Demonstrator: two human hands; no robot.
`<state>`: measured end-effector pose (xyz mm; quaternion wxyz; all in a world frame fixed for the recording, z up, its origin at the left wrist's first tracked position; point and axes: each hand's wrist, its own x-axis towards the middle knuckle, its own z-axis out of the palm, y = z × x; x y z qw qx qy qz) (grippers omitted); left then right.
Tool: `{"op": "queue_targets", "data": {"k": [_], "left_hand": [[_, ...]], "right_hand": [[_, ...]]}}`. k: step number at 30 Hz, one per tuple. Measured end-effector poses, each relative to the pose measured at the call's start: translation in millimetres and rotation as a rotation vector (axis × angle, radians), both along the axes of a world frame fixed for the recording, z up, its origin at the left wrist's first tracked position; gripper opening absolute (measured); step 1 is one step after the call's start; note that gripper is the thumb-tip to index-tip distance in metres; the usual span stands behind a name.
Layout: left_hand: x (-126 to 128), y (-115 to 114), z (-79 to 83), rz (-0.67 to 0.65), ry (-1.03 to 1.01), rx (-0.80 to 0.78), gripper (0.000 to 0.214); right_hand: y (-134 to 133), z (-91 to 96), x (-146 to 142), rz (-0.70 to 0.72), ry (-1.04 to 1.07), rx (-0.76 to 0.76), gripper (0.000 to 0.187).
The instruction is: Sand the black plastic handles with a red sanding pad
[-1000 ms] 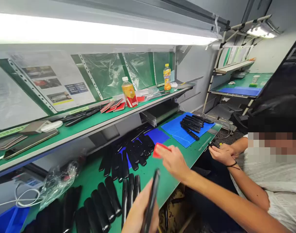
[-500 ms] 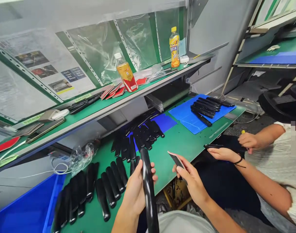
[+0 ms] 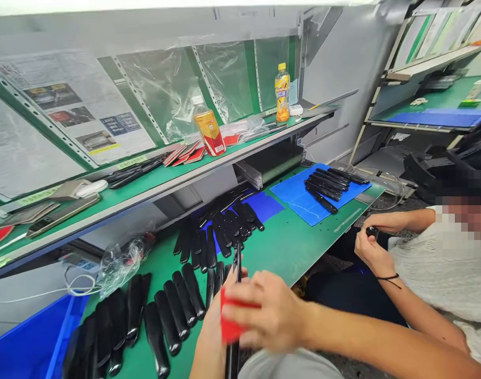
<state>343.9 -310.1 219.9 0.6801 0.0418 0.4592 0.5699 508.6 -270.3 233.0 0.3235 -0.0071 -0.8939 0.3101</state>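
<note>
My left hand [image 3: 212,331] grips a long glossy black curved part [image 3: 236,263], held on edge so that its tip points away from me. My right hand [image 3: 268,313] holds a small red card [image 3: 229,329] flat against the side of that part, crossing in front of my left hand. Both hands hover over the near edge of the green bench [image 3: 280,245]. Rows of similar black parts [image 3: 173,308] lie on the bench just left of my hands.
A co-worker sits at the right, their hands [image 3: 369,242] on a small black piece. More black parts rest on a blue mat [image 3: 303,197]. A blue bin [image 3: 31,342] is at the lower left. Two drink bottles [image 3: 209,129] stand on the green shelf [image 3: 146,187].
My right hand has swung left across the black part and now presses the red card against it. The part has turned edge-on. The co-worker's hands have drawn together.
</note>
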Motion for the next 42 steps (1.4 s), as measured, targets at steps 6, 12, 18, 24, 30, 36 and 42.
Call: {"op": "queue_targets", "data": {"k": [6, 12, 18, 24, 30, 36, 42], "left_hand": [[-22.9, -22.1, 7.3, -0.435, 0.365, 0.166, 0.034], [-33.8, -44.3, -6.8, 0.053, -0.045, 0.329, 0.039], [-34.9, -48.0, 3.9, 0.045, -0.239, 0.358, 0.043], [-12.4, -72.8, 16.6, -0.272, 0.230, 0.370, 0.036], [-47.8, -48.5, 72.0, 0.395, -0.335, 0.578, 0.032], [-49.9, 1.4, 70.2, 0.704, -0.469, 0.413, 0.025], [-7.1, 21.6, 48.6, 0.650, -0.344, 0.407, 0.030]], "right_hand": [[68.6, 3.9, -29.8, -0.274, 0.050, -0.273, 0.039], [87.5, -5.1, -23.8, -0.546, 0.118, -0.711, 0.052], [15.8, -14.9, -25.2, -0.521, 0.244, -1.132, 0.047], [30.5, 17.8, -28.6, -0.442, 0.315, -0.608, 0.026], [43.4, 9.9, -9.5, -0.683, 0.470, -0.858, 0.041], [-46.0, -5.6, -25.0, -0.014, 0.676, -1.996, 0.055], [-53.2, -10.6, -15.0, 0.073, 0.835, -2.171, 0.036]]}}
